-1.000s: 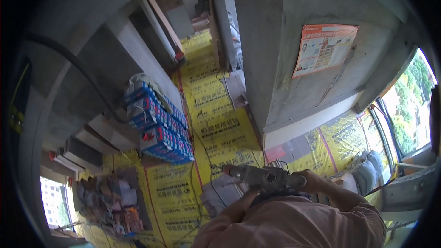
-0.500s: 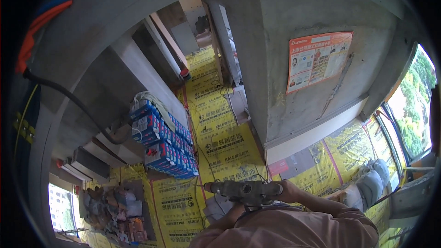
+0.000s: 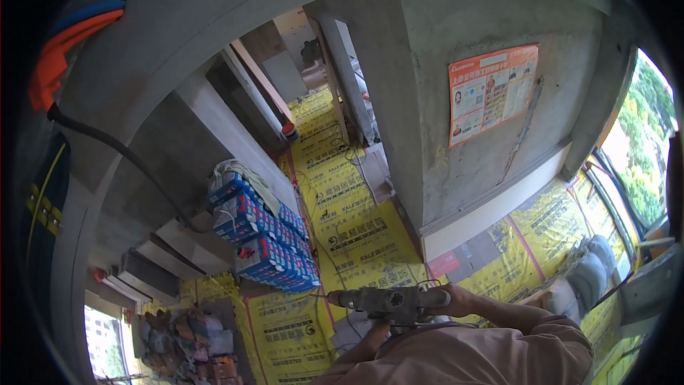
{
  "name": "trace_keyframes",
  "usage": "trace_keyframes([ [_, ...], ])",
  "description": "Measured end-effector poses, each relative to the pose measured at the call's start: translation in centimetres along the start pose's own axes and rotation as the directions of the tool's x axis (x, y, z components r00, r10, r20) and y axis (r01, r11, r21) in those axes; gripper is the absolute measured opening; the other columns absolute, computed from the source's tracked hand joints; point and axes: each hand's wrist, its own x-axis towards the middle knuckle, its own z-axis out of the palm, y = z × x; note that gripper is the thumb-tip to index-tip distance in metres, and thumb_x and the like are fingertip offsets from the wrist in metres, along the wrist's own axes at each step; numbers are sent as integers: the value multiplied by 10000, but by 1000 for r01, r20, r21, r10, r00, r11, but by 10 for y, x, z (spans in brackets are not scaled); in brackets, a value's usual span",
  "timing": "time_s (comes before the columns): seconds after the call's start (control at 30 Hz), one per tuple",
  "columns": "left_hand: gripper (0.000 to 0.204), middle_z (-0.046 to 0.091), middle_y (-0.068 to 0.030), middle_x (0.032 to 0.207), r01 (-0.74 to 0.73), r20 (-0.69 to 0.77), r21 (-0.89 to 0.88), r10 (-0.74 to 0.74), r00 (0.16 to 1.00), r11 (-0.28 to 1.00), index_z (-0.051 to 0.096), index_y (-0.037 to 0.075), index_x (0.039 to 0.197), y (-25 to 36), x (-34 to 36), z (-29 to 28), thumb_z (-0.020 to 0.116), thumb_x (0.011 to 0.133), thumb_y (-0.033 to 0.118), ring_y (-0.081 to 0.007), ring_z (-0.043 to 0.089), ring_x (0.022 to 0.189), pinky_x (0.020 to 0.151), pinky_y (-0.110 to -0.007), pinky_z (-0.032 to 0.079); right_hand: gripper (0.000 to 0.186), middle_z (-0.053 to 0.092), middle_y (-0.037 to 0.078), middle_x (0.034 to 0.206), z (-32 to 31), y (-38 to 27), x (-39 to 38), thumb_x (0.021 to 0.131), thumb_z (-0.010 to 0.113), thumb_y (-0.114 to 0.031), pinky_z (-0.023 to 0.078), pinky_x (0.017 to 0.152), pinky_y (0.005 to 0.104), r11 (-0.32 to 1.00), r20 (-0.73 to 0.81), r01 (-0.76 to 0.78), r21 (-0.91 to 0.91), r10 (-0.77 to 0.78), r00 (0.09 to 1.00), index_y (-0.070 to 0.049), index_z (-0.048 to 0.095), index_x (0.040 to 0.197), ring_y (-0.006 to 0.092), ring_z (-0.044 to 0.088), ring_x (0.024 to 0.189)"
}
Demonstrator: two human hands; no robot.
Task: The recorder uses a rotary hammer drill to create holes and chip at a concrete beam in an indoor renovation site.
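Observation:
A dusty grey hammer drill [image 3: 392, 301] lies level across the front of my body, its thin bit pointing left. My right hand [image 3: 459, 300] is wrapped round the rear handle at the drill's right end. Under the drill's body, my left hand [image 3: 377, 331] grips it from below, its fingers partly hidden by the tool. The bit's tip is in the air, with the yellow floor sheeting [image 3: 285, 360] beyond it.
Blue boxes [image 3: 274, 260] with a cloth [image 3: 246, 178] on top stand stacked left of centre. Filled sacks [image 3: 588, 278] lie at right, and a rubble heap [image 3: 189, 342] at lower left. A concrete wall corner [image 3: 420, 192] juts out ahead. Cables [image 3: 345, 153] trail along the passage.
My view has shifted slightly, so the boxes and wall corner appear a little lower and farther right. Both hands keep their hold on the drill, which stays level.

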Motion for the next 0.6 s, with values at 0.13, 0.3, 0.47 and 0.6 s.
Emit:
trace_keyframes([
  [0.13, 311, 644, -43, 999, 12, -44, -60, -14, 999, 998, 636, 117, 1100, -73, -40, -7, 691, 881, 331, -163, 618, 975, 860, -358, 513, 409, 720, 124, 999, 60, -10, 2, 763, 783, -279, 531, 824, 386, 998, -38, -54, -23, 53, 998, -97, 680, 1114, 265, 700, 942],
  [0.3, 318, 644, -48, 1020, 64, -72, -196, -80, 994, 978, 632, 113, 1116, -101, -121, 44, 684, 889, 329, -162, 616, 997, 872, -358, 510, 291, 721, 134, 939, 88, -57, 21, 777, 757, -196, 541, 754, 377, 997, -27, 68, -25, -69, 997, -89, 691, 1040, 261, 710, 864],
  [0.47, 281, 678, -93, 942, -248, -182, 283, 305, 935, 927, 671, 144, 995, 27, -137, -34, 668, 814, 359, -263, 651, 907, 780, -408, 494, 364, 712, 148, 950, 79, -61, 48, 775, 770, -244, 534, 776, 400, 991, -12, 81, -104, -82, 997, -70, 670, 1078, 295, 700, 875],
  [0.6, 287, 678, -95, 945, -262, -274, 285, 341, 899, 922, 672, 144, 1001, 29, -138, -37, 668, 813, 361, -265, 650, 910, 784, -409, 493, 396, 707, 171, 973, 75, -69, 64, 777, 775, -266, 533, 794, 411, 993, 62, 92, -76, -88, 994, -46, 663, 1086, 318, 692, 909],
])
